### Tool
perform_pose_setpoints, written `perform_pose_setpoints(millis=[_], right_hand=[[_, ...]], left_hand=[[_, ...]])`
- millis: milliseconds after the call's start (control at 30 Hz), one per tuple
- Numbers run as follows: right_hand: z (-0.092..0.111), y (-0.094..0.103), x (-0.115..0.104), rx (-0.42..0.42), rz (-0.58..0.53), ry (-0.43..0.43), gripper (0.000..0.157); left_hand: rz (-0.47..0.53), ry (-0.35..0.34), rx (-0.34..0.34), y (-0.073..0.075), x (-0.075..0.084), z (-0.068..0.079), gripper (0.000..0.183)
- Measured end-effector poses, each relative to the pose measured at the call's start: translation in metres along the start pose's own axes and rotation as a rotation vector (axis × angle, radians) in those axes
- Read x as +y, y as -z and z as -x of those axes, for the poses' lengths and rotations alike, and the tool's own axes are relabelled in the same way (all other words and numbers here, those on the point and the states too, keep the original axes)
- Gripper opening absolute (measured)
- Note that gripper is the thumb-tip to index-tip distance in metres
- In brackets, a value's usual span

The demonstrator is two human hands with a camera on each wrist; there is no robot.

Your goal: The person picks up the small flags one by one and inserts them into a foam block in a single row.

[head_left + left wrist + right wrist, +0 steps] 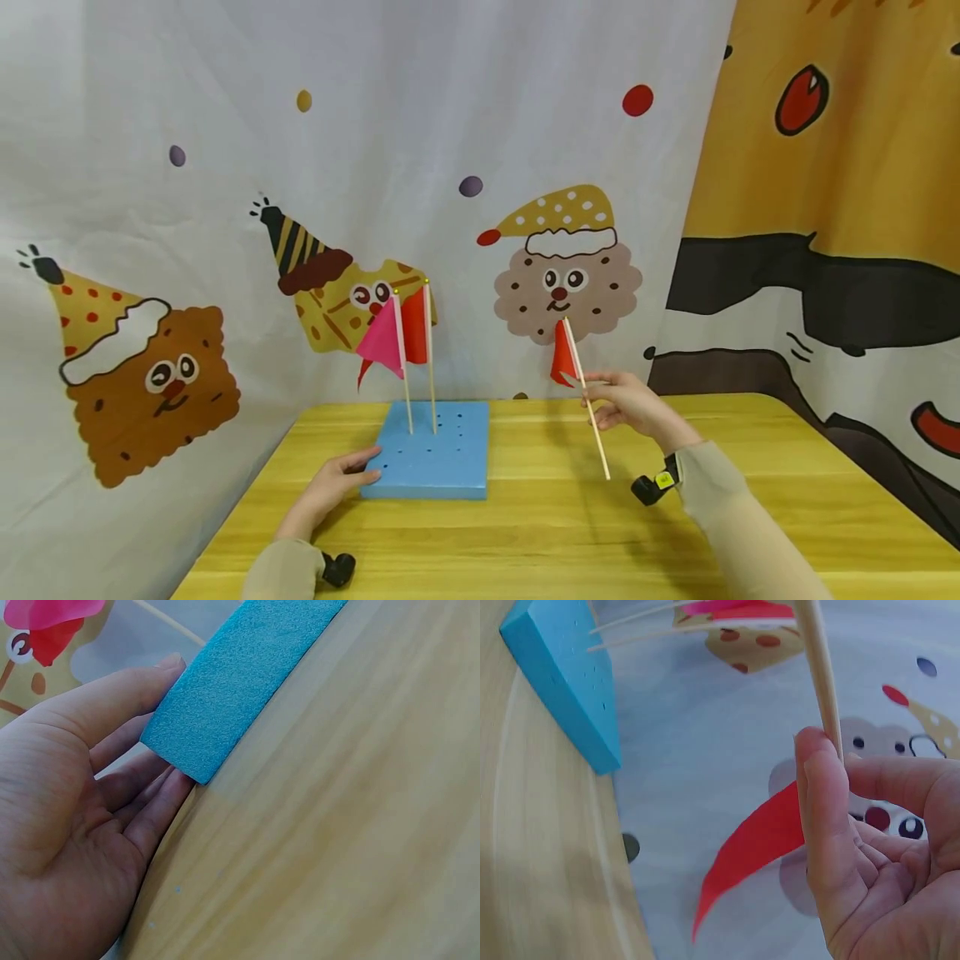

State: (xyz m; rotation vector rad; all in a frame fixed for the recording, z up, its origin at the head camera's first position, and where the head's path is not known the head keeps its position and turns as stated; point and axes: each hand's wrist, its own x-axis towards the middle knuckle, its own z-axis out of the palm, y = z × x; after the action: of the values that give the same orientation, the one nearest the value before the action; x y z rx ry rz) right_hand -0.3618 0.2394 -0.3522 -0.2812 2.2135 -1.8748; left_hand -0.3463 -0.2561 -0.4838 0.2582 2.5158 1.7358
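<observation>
A blue foam block (427,479) with small holes in its top lies on the table. Two flags on thin sticks stand in it: a pink flag (384,337) and, beside it, a red flag (415,329). My left hand (330,492) holds the block's left edge; in the left wrist view its thumb (161,675) is at the upper edge and the other fingers lie lower. To the right of the block, my right hand (626,404) pinches the stick of another red flag (564,358) between thumb and fingers. That stick tilts, its bare lower end in the air.
The wooden table (525,542) extends around the block and beneath both arms. Behind it hangs a white curtain (420,100) printed with cartoon biscuits; an orange and black printed part (862,167) is at the right. Each wrist wears a small black camera.
</observation>
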Motion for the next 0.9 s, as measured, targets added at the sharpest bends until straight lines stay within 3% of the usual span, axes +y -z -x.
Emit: perform_pose_setpoints(millis=[400,900], right_hand=[[-0.022,-0.045,-0.007,-0.004,0.040,0.085,0.051],[-0.053,-0.089,-0.019,-0.019,0.085,0.211,0.049]], left_hand=[[-0.004,-0.036,-0.029,0.001,-0.004,-0.001,0.059],[-0.004,-0.025,-0.037,0.001,-0.001,0.003,0.058]])
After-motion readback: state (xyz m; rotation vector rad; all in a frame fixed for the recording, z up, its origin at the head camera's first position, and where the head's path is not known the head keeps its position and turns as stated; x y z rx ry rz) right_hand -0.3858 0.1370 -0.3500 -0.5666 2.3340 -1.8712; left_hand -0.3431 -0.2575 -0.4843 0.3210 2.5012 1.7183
